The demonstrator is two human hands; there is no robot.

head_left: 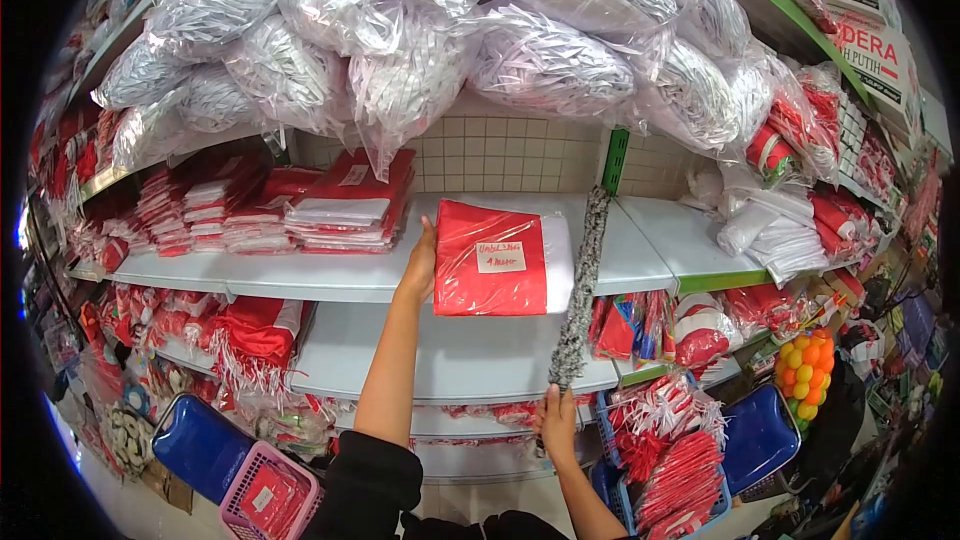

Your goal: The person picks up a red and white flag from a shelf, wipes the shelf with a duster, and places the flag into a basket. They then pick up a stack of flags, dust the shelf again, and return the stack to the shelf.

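Observation:
My left hand (424, 258) is closed on the left edge of a folded red and white flag (490, 285) in clear plastic, with a handwritten label on its front. The packet is held up before the middle shelf. Lower right, my right hand (556, 420) grips the lower end of a long, fluffy grey duster (582, 290). The duster points upward, its far end near the green shelf upright. Left of the packet, a stack of similar flag packets (345, 200) lies on the shelf.
Plastic bags of shredded white strips (550, 55) fill the upper shelf and overhang. A pink basket (233, 500) stands lower left, with blue baskets (722, 510) of red packets lower right. The shelf board (500, 350) below runs across the middle.

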